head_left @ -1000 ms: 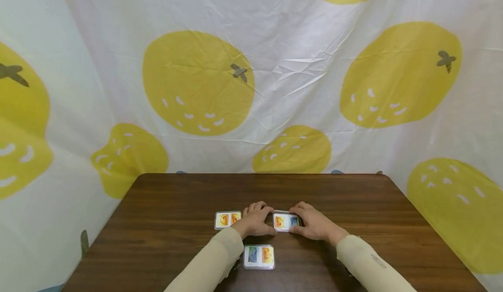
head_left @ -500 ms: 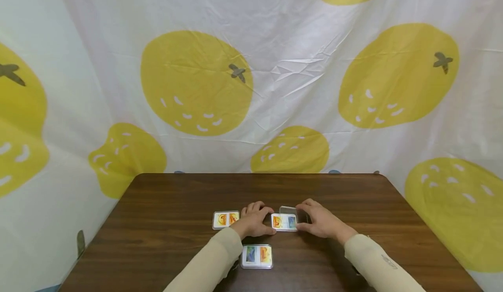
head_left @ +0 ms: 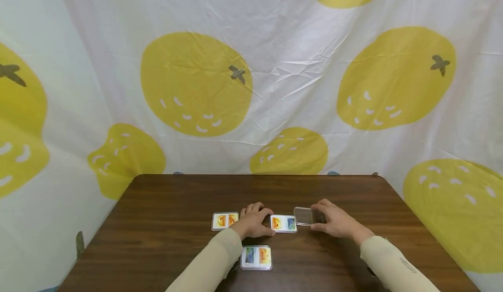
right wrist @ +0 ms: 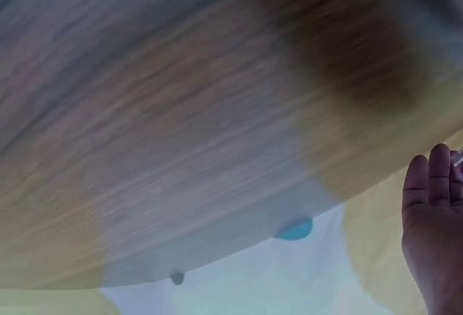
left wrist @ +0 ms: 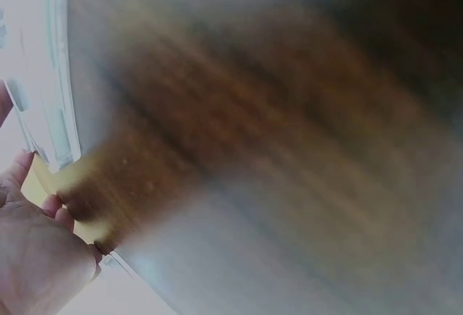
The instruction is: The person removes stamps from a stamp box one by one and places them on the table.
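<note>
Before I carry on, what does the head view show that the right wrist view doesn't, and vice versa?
Head only: the left hand, left card, middle card and near card.

Right wrist only: the palm of the right hand.

Both: that hand, the wooden table and lemon-print cloth. The clear cover shows plainly only in head.

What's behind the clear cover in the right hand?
Mostly brown tabletop shows through the clear cover; nothing visible inside it. Whatever the right hand covers can't be seen.

A yellow-fruit-print cloth [head_left: 275, 91] hangs behind a brown table [head_left: 177, 202].
</note>
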The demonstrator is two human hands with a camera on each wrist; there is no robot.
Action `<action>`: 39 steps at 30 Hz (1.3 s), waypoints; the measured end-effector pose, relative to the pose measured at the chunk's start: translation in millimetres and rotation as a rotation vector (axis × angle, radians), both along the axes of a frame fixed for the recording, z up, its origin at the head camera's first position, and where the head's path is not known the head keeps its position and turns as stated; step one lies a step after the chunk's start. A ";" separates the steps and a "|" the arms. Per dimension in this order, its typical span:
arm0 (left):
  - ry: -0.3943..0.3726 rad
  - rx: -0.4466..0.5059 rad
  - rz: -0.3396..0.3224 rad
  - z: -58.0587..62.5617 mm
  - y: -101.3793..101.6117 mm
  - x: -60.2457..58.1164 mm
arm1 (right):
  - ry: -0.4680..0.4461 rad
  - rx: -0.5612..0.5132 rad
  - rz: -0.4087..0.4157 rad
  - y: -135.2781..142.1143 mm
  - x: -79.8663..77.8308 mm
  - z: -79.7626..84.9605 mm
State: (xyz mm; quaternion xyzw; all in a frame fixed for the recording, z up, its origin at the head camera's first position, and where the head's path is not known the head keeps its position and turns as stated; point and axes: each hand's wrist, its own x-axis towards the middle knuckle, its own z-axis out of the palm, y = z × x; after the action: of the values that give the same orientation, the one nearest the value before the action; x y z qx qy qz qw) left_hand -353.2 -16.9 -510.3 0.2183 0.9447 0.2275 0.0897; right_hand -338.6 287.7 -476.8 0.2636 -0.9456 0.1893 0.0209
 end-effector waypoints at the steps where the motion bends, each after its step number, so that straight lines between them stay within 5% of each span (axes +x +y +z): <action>1: 0.004 0.007 0.001 -1.6 0.3 -1.1 | -0.006 -0.004 -0.007 3.2 0.4 0.7; 19: -0.014 0.005 0.007 -3.7 1.1 -2.3 | -0.017 0.028 -0.057 42.8 2.4 9.5; 39: -0.011 -0.030 0.006 20.3 -1.5 13.5 | -0.073 0.063 -0.039 41.5 3.8 4.8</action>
State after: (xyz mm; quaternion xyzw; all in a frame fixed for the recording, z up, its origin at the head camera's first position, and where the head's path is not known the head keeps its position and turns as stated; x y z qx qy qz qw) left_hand -339.7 -18.3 -490.0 0.2130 0.9481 0.2149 0.0977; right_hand -334.8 329.1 -472.0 0.2385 -0.9562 0.1687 -0.0184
